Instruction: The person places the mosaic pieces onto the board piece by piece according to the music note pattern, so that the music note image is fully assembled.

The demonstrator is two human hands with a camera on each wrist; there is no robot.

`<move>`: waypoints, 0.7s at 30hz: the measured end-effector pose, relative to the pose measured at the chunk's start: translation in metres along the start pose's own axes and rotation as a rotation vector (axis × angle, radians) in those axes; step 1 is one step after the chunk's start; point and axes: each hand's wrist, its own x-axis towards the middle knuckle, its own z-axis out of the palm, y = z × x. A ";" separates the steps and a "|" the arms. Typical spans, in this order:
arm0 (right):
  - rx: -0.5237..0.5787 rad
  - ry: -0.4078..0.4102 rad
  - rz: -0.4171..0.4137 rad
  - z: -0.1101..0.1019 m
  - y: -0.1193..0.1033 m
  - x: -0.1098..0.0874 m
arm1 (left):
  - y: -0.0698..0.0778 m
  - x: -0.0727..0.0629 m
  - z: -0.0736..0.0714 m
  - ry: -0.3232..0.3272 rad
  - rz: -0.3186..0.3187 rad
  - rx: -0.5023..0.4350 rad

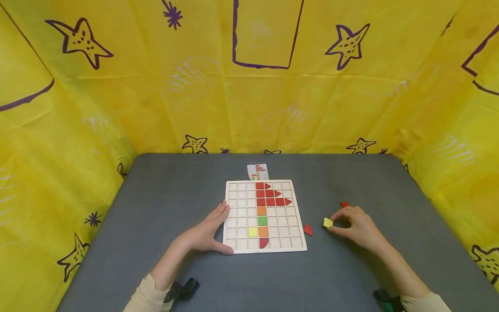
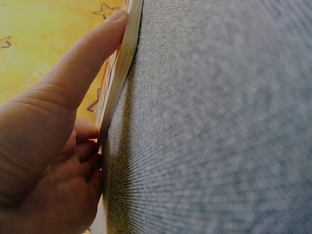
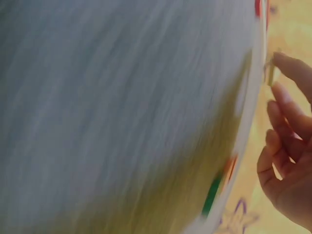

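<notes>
A pale wooden grid board (image 1: 241,216) lies on the table with red, orange, green and yellow pieces in some of its cells. My left hand (image 1: 204,229) rests against the board's left side, fingers extended along the edge and thumb at the near left corner. The left wrist view shows the thumb (image 2: 83,63) touching the board's rim. To the right of the board, my right hand (image 1: 358,225) pinches a yellow square block (image 1: 327,222) between thumb and fingertips. A red rounded piece (image 1: 308,229) lies between the board and that hand.
A small printed pattern card (image 1: 258,171) lies behind the board. Another red piece (image 1: 345,204) shows partly behind my right hand. In the blurred right wrist view, a green piece (image 3: 212,195) lies on the table. Yellow patterned cloth (image 1: 218,108) surrounds the grey table (image 1: 175,182).
</notes>
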 end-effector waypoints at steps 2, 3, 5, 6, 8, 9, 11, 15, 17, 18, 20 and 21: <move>0.055 0.013 -0.007 0.009 -0.010 0.007 | 0.001 0.000 0.000 0.003 0.007 0.002; 0.089 0.017 -0.010 0.014 -0.016 0.011 | 0.001 0.000 0.000 0.002 0.005 0.005; 0.158 0.008 0.003 0.023 -0.029 0.017 | 0.001 -0.001 -0.001 -0.001 0.001 0.014; 0.197 -0.002 0.012 0.027 -0.036 0.020 | 0.002 -0.001 -0.001 -0.001 0.000 0.014; 0.268 -0.026 0.034 0.034 -0.049 0.025 | 0.002 -0.001 0.000 0.000 -0.004 0.009; 0.295 -0.037 0.039 0.038 -0.057 0.027 | 0.002 -0.002 0.000 -0.003 -0.011 0.008; 0.340 -0.059 0.035 0.044 -0.070 0.030 | 0.003 -0.002 0.000 -0.003 -0.015 -0.001; 0.381 -0.102 -0.014 0.057 -0.092 0.035 | 0.004 -0.002 0.001 -0.005 -0.024 -0.002; 0.384 -0.125 -0.048 0.064 -0.101 0.036 | 0.003 -0.002 0.001 -0.005 -0.021 -0.003; 0.379 -0.135 -0.069 0.068 -0.105 0.037 | 0.003 -0.002 0.001 -0.003 -0.016 -0.005; 0.353 -0.148 -0.120 0.075 -0.112 0.037 | 0.002 -0.002 0.000 -0.003 -0.016 0.000; 0.333 -0.156 -0.141 0.078 -0.116 0.037 | 0.002 -0.002 0.000 -0.003 -0.017 0.004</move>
